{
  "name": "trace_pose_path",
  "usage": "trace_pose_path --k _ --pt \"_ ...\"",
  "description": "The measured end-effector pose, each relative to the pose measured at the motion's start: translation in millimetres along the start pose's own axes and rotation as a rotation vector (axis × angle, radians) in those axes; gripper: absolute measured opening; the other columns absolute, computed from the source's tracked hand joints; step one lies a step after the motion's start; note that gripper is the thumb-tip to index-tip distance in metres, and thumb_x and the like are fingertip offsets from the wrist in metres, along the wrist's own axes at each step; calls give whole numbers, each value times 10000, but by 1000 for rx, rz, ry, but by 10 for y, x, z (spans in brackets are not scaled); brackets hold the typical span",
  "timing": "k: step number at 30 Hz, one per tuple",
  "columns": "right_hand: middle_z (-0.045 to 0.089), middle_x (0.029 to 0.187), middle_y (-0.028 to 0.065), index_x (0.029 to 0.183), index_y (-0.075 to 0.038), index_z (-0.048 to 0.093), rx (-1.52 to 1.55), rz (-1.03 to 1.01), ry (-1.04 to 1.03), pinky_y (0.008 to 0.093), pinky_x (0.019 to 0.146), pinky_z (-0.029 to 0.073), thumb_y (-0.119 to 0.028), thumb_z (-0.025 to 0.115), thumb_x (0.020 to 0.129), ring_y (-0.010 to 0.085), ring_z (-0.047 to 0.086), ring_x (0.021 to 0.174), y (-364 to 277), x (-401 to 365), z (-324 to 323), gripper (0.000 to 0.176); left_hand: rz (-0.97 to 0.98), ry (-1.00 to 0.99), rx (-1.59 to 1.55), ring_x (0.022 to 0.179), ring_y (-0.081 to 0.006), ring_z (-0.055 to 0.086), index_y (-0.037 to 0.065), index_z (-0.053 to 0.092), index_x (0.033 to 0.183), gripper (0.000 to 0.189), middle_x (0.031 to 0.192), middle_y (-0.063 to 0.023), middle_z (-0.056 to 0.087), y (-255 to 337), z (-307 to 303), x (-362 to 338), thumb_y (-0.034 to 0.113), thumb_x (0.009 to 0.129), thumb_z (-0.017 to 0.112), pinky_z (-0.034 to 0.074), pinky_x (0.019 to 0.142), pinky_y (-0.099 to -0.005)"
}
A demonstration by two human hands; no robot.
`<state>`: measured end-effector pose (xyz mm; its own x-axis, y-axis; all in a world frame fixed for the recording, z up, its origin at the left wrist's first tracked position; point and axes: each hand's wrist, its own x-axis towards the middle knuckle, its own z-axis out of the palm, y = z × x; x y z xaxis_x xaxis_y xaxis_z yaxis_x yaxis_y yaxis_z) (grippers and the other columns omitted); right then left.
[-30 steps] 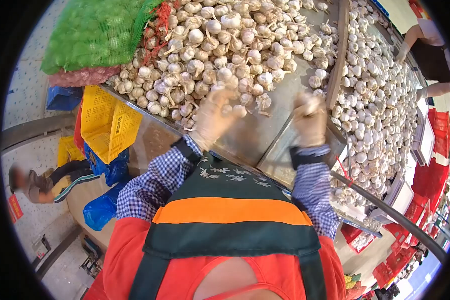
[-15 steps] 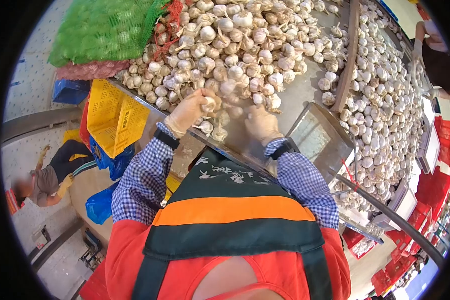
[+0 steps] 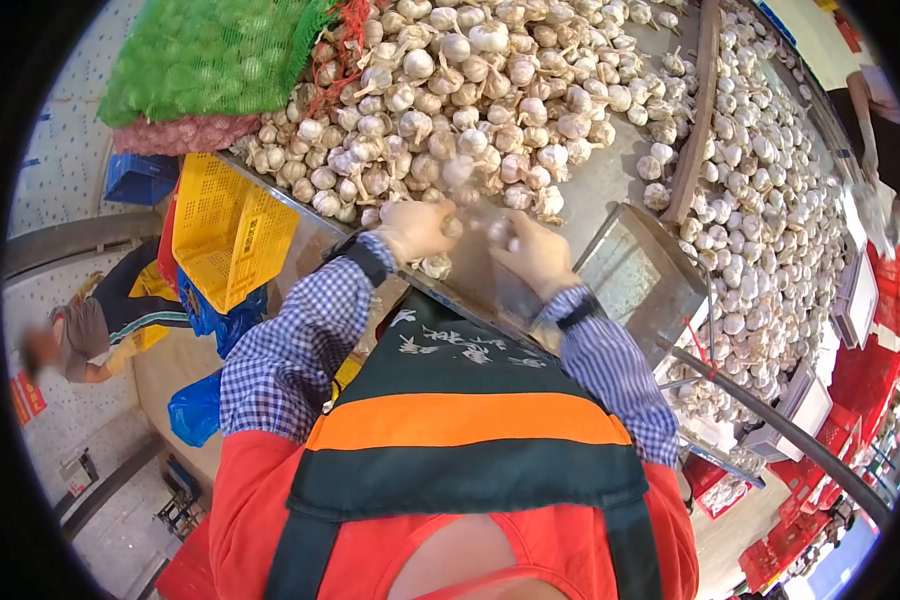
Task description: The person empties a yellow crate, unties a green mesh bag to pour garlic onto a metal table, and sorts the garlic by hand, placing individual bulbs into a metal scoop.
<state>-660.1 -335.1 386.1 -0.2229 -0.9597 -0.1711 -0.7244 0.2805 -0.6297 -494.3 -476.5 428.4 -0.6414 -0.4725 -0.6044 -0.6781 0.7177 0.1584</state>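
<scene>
My left hand [image 3: 417, 232], in a pale glove, is closed around a garlic bulb [image 3: 453, 228] at the near edge of the metal table. Opposite it, my gloved right hand [image 3: 536, 256] curls its fingers on a whitish garlic bulb [image 3: 500, 234], partly hidden and blurred. A hazy blur lies between the two hands. Right behind them rises a large heap of garlic bulbs [image 3: 450, 100], with dry skins and short stems. A few bulbs [image 3: 434, 265] lie under my left wrist by the table edge.
A wooden divider [image 3: 697, 110] separates the heap from more garlic [image 3: 745, 200] on the right. A metal tray [image 3: 635, 265] stands beside my right hand. Left are a green mesh sack [image 3: 205, 60], a yellow crate [image 3: 232, 235] and a person [image 3: 90, 335]. Another person's arm [image 3: 865, 130] shows far right.
My left hand has moved right and turned, bringing its garlic bulb closer to my right hand. My right hand has shifted slightly, and a whitish bulb now shows at its fingers.
</scene>
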Motion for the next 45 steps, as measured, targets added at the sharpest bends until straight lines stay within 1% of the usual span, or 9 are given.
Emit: trace_pose_path --k 3,5,11,17,22,28,34,41,45 --pt "676 879 149 1148 -125 549 -49 135 -101 397 721 529 -436 684 747 320 662 836 42 -360 -344 525 257 0 -816 1004 -191 602 81 484 1188 469 1081 -85 609 -213 46 -62 177 780 696 464 888 -322" --pt "673 907 145 1150 -118 536 1 189 -119 388 737 524 -410 694 746 313 660 858 26 -475 -462 522 335 -36 -1299 952 -167 598 125 512 1173 439 1105 -41 594 -219 159 -73 158 783 711 474 828 -264" --pt "622 1114 140 1253 -68 479 502 183 -81 316 858 488 -294 768 731 273 629 987 167 -489 -203 638 383 -334 -1823 842 -120 598 133 505 1168 484 1099 -4 550 -35 170 -101 197 776 780 482 730 -228" --pt "567 1134 57 1262 -58 470 1138 66 -65 280 806 491 -133 725 818 166 587 908 -21 -408 -325 517 354 -91 -1770 902 -94 555 93 454 1303 572 1066 -9 563 218 -69 -178 196 817 739 495 729 -239" --pt "564 984 62 1259 -57 464 1381 238 -125 228 602 491 -198 616 911 95 566 773 -175 -376 -406 405 280 -143 -1684 785 -70 526 62 475 1313 470 1004 -10 568 326 -102 -144 188 891 637 460 672 -206" --pt "565 929 51 1269 -31 468 1668 254 7 251 590 529 -340 527 940 110 575 751 -61 -410 -370 456 319 -83 -1810 717 -97 528 20 475 1296 445 978 -48 570 384 -62 -100 269 939 568 440 593 -206" --pt "561 928 43 1233 -37 499 1606 299 92 247 627 530 -327 556 910 100 574 738 -176 -444 -509 438 316 -246 -2194 676 -96 542 34 459 1294 466 870 -24 559 576 -188 -70 279 923 600 445 561 -204" --pt "561 917 86 1258 -59 471 1647 255 114 213 560 508 -312 596 894 118 580 683 -23 -452 -589 460 255 -139 -1651 622 -100 558 118 497 1160 357 870 -14 581 643 -194 25 214 862 669 456 548 -223" --pt "551 892 95 1338 -117 423 1796 255 112 229 536 504 -353 558 924 119 566 652 58 -493 -585 495 209 -312 -2113 527 -139 565 114 527 1157 308 896 -65 625 620 -151 135 282 907 591 430 484 -244"
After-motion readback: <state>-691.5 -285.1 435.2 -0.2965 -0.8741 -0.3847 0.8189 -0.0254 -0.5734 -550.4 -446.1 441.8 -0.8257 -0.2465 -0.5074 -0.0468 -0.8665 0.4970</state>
